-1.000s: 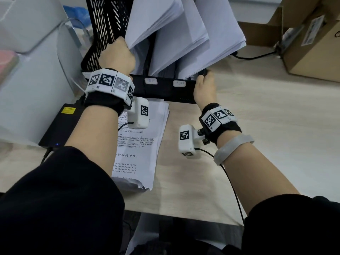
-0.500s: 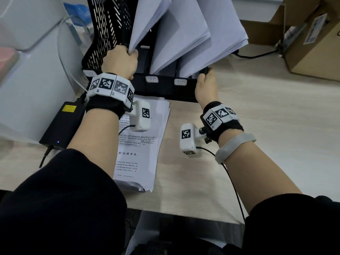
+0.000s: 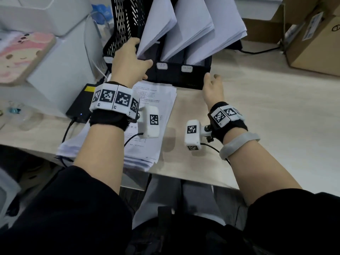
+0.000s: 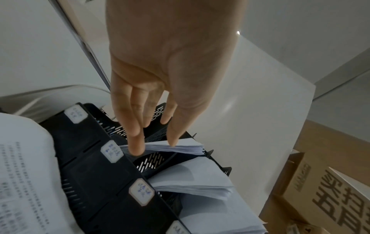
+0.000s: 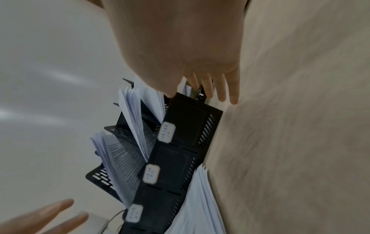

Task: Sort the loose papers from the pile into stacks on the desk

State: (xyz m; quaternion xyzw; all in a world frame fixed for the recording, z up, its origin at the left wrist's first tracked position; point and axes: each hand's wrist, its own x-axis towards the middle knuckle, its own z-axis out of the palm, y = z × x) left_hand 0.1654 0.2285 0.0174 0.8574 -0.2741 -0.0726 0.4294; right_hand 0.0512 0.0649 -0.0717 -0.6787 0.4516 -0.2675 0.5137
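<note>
The left hand (image 3: 128, 65) had its fingers (image 4: 136, 142) straight and loose against the sheaf (image 3: 156, 26) in the black file rack (image 3: 182, 76) at 12 o'clock. The right hand (image 3: 213, 87) lay slack-fingered beside the rack's corner. The paper pile (image 3: 147, 126) rested on the worktop (image 3: 276, 116) at 6 o'clock of it.

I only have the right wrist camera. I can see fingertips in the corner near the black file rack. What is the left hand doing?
Observer: The left hand is open, its straight fingertips on the top edge of a paper bundle standing in the file rack.
Operator: Where's the loose pile?
Observer: A stack of printed pages lies flat on the desk in front of the rack, partly under the left forearm.
Operator: What's at the far right?
Observer: A cardboard box.
</note>
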